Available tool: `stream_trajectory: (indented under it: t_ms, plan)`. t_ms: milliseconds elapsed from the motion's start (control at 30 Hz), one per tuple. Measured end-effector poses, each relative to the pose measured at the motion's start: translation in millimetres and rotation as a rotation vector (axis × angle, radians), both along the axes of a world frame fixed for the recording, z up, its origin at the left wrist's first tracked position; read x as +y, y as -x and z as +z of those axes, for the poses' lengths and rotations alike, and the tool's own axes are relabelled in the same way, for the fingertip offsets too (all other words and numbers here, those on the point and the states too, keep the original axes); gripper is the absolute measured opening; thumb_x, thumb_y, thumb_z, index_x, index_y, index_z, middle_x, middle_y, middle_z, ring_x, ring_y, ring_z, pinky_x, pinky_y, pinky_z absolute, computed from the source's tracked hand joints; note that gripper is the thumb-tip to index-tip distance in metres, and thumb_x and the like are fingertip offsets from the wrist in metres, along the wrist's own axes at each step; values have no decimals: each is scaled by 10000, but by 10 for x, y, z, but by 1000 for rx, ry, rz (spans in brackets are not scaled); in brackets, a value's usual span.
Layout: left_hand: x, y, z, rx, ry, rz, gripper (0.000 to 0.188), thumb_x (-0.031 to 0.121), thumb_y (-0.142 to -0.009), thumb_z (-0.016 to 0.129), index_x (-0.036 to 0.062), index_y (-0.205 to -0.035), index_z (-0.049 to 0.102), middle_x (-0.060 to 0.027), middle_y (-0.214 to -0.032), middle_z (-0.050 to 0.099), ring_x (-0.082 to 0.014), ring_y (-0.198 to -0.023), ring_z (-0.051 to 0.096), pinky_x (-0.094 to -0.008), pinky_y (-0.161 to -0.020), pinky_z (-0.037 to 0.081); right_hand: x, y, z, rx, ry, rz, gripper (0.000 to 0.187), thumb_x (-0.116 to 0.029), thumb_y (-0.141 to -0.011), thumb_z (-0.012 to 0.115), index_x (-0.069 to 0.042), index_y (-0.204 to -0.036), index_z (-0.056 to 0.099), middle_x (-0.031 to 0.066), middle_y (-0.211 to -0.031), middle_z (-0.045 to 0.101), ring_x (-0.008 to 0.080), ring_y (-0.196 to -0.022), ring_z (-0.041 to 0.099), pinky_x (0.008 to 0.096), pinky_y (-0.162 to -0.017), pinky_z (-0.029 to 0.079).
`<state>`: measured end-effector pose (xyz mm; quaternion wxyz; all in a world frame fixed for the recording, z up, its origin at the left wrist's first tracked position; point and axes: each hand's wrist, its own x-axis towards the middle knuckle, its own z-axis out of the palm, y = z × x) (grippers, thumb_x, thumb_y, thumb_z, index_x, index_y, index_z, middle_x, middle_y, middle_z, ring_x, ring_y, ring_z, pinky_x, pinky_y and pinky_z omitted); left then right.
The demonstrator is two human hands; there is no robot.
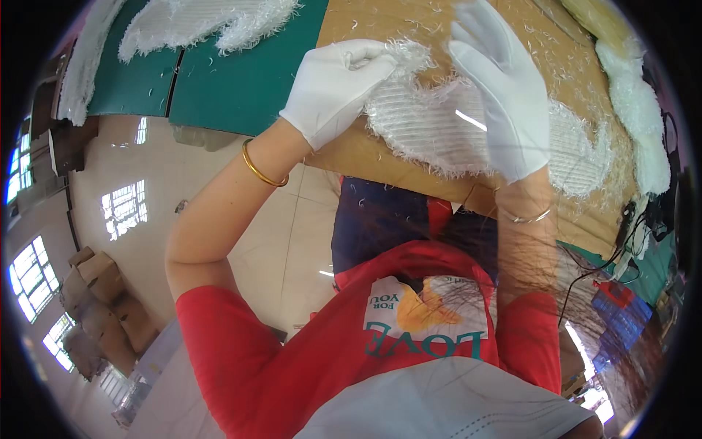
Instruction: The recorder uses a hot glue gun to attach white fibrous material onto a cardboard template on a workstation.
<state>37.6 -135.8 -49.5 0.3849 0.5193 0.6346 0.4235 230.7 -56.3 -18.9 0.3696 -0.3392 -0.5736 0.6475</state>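
Observation:
A white fringed fabric piece [431, 121] with a ribbed backing and a shaggy edge lies on a brown cardboard sheet [365, 157]. My left hand [336, 91], in a white glove, is closed at the piece's upper left end, its thumb and fingers pinching the shaggy edge. Over the middle of the same fabric is my right hand [504, 99], also gloved, with its fingers stretched out and nothing seen in them. It hides part of the fabric below. A thin bright streak shows beside its palm; I cannot tell what it is.
Another white shaggy piece [197, 25] lies on the green tabletop [241, 91] at far left. More white fringed material [636, 110] hangs along the right side. Loose white fibres dot the cardboard. Black cables [621, 249] run at right. Cardboard boxes [110, 300] stand on the floor at left.

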Motion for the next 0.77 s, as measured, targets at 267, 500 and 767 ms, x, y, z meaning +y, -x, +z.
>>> stream_trajectory:
  t_ms: [267, 500, 767]
  plan:
    - [-63, -24, 39, -171, 51, 31, 292, 224, -960, 654, -16, -1105, 736, -57, -960, 760, -65, -850, 650, -242, -787, 528, 320, 49, 228, -273, 117, 309, 596, 1, -896, 714, 135, -1428, 483, 184, -1232, 699, 179, -1055, 669, 288, -897, 550]
    - [-78, -13, 51, -198, 31, 3, 281, 211, -962, 654, -17, -1102, 744, -44, -961, 765, -58, -845, 653, -229, -774, 531, 481, 144, 132, 81, -130, 589, 499, -7, -894, 721, 155, -1338, 564, 151, -1053, 764, 136, -896, 699, 263, -799, 570]
    - [-64, -12, 31, -218, -1, -3, 281, 219, -963, 653, 1, -1111, 751, -47, -980, 774, -68, -860, 672, -237, -787, 542, 469, 123, 466, -509, -4, 464, 494, -56, -897, 751, 135, -1323, 591, 148, -1043, 773, 132, -901, 706, 281, -831, 590]
